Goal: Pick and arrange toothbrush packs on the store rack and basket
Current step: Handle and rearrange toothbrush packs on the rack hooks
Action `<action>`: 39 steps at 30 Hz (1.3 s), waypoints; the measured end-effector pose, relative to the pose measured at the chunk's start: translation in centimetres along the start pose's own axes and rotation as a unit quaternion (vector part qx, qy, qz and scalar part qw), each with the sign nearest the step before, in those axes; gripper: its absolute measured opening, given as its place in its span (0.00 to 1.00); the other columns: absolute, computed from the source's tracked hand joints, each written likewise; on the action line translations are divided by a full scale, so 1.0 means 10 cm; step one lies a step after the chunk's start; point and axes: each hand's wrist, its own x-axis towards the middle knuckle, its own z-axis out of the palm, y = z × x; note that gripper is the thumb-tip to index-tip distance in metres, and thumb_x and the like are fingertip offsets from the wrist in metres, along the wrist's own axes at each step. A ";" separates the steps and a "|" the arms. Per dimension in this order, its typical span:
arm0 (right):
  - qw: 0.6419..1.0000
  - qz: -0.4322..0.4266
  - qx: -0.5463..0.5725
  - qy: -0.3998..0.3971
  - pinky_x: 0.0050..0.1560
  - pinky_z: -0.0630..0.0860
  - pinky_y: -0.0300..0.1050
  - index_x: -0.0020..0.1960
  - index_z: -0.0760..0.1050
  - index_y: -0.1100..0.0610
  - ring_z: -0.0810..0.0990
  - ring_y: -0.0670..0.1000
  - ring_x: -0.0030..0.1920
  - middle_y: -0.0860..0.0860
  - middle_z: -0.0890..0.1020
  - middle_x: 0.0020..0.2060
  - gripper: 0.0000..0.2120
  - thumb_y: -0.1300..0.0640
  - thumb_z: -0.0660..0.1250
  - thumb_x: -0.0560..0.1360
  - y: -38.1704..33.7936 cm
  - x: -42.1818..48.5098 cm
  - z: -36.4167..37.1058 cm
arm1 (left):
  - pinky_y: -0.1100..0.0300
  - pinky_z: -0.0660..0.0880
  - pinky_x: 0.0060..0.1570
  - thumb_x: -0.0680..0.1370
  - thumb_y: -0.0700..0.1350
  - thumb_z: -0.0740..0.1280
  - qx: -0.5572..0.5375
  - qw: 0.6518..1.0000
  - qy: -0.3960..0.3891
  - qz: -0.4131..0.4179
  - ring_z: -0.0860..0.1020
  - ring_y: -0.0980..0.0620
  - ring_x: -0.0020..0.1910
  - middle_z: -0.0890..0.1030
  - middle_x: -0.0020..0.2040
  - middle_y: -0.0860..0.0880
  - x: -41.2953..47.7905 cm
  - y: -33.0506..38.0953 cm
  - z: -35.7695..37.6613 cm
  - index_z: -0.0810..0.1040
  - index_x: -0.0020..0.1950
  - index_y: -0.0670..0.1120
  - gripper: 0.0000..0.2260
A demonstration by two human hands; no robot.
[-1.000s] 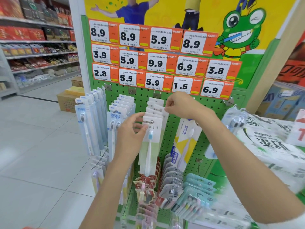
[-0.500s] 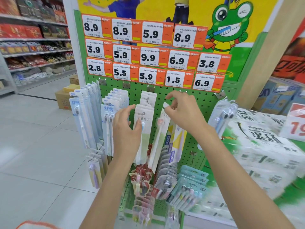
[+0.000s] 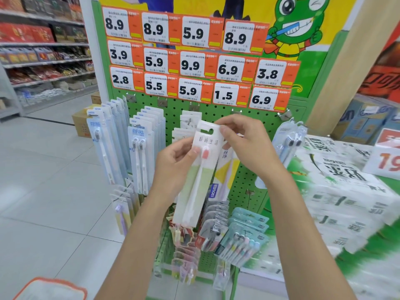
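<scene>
A white and pale-green toothbrush pack with a pink brush head is held tilted in front of the green pegboard rack. My left hand grips its left edge at mid height. My right hand pinches its top right corner by the hang hole. More packs of the same kind hang on the hook behind it. Blue packs and twin-brush packs hang to the left.
Price tags cover the rack's top. Multi-brush packs and small packs hang low on the rack. Wrapped tissue bundles are stacked at right. An orange-rimmed basket corner shows bottom left. Cardboard boxes sit on the aisle floor.
Both hands were at the hanging packs on the hook; now one pack with a pink brush head is off the hook and held between both hands, nearer to me.
</scene>
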 end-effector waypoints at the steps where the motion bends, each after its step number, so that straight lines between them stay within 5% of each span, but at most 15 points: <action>1: 1.000 0.007 0.014 0.008 0.44 0.80 0.54 0.46 0.80 0.50 0.79 0.48 0.36 0.47 0.82 0.37 0.06 0.59 0.66 0.79 0.01 -0.01 0.02 | 0.61 0.78 0.51 0.79 0.37 0.67 -0.007 1.000 0.001 -0.006 0.83 0.56 0.50 0.86 0.50 0.52 0.00 0.00 0.02 0.82 0.55 0.49 0.10; 6: 0.997 0.025 0.056 0.053 0.37 0.76 0.54 0.41 0.79 0.49 0.74 0.58 0.33 0.56 0.82 0.35 0.06 0.54 0.69 0.77 0.10 -0.04 0.16 | 0.58 0.78 0.48 0.78 0.37 0.68 -0.011 1.000 -0.006 -0.028 0.83 0.54 0.47 0.86 0.49 0.49 -0.02 -0.02 0.05 0.83 0.53 0.47 0.08; 9: 0.991 0.055 0.110 0.047 0.39 0.74 0.48 0.47 0.80 0.53 0.75 0.47 0.35 0.55 0.83 0.38 0.04 0.54 0.68 0.78 0.14 -0.10 0.22 | 0.56 0.79 0.49 0.78 0.37 0.68 -0.007 0.999 0.016 -0.028 0.84 0.53 0.47 0.86 0.48 0.49 -0.03 -0.02 0.05 0.83 0.51 0.49 0.08; 13: 0.981 0.091 0.168 0.025 0.35 0.74 0.43 0.46 0.80 0.59 0.77 0.46 0.33 0.54 0.83 0.37 0.06 0.58 0.66 0.79 0.24 -0.24 0.38 | 0.60 0.80 0.47 0.78 0.36 0.68 -0.018 0.999 0.046 -0.021 0.83 0.55 0.45 0.86 0.47 0.52 -0.03 0.01 0.03 0.83 0.50 0.50 0.09; 20: 0.973 0.143 0.177 -0.029 0.43 0.80 0.59 0.48 0.80 0.63 0.79 0.53 0.36 0.61 0.84 0.40 0.09 0.57 0.65 0.80 0.38 -0.47 0.48 | 0.61 0.80 0.45 0.77 0.36 0.69 -0.041 0.993 0.091 -0.059 0.83 0.58 0.41 0.86 0.42 0.54 -0.05 0.00 0.01 0.82 0.49 0.49 0.08; 22: 0.979 0.132 0.156 -0.011 0.38 0.76 0.56 0.44 0.80 0.61 0.75 0.52 0.34 0.63 0.81 0.36 0.10 0.57 0.65 0.80 0.41 -0.56 0.54 | 0.60 0.80 0.47 0.78 0.37 0.68 -0.036 0.995 0.067 -0.068 0.84 0.56 0.45 0.86 0.46 0.53 -0.04 0.01 -0.01 0.82 0.51 0.50 0.08; 26: 0.971 0.141 0.178 0.081 0.36 0.72 0.45 0.41 0.78 0.57 0.74 0.46 0.32 0.50 0.79 0.31 0.10 0.58 0.64 0.81 0.39 -0.62 0.58 | 0.57 0.80 0.47 0.77 0.38 0.70 0.026 0.994 -0.030 -0.100 0.84 0.51 0.49 0.86 0.48 0.51 -0.06 0.02 -0.05 0.82 0.54 0.52 0.10; 31: 0.962 0.177 0.205 -0.036 0.47 0.80 0.48 0.52 0.80 0.58 0.82 0.47 0.41 0.51 0.86 0.42 0.05 0.60 0.66 0.79 0.39 -0.67 0.53 | 0.53 0.79 0.54 0.75 0.37 0.72 0.007 0.992 0.068 -0.103 0.83 0.48 0.51 0.85 0.50 0.46 -0.04 -0.01 -0.09 0.82 0.58 0.47 0.13; 35: 0.964 0.164 0.207 0.009 0.40 0.76 0.37 0.48 0.80 0.56 0.81 0.41 0.37 0.45 0.85 0.37 0.06 0.63 0.66 0.79 0.39 -0.72 0.55 | 0.63 0.79 0.45 0.76 0.39 0.71 0.042 0.994 -0.008 -0.105 0.83 0.56 0.45 0.86 0.48 0.51 -0.06 -0.01 -0.10 0.80 0.60 0.50 0.13; 39: 0.952 0.188 0.240 -0.004 0.49 0.81 0.49 0.54 0.79 0.58 0.84 0.49 0.43 0.52 0.86 0.44 0.07 0.64 0.65 0.79 0.41 -0.71 0.49 | 0.56 0.79 0.45 0.75 0.36 0.72 0.044 0.994 0.002 -0.102 0.83 0.54 0.42 0.86 0.42 0.50 -0.09 -0.04 -0.07 0.82 0.52 0.51 0.11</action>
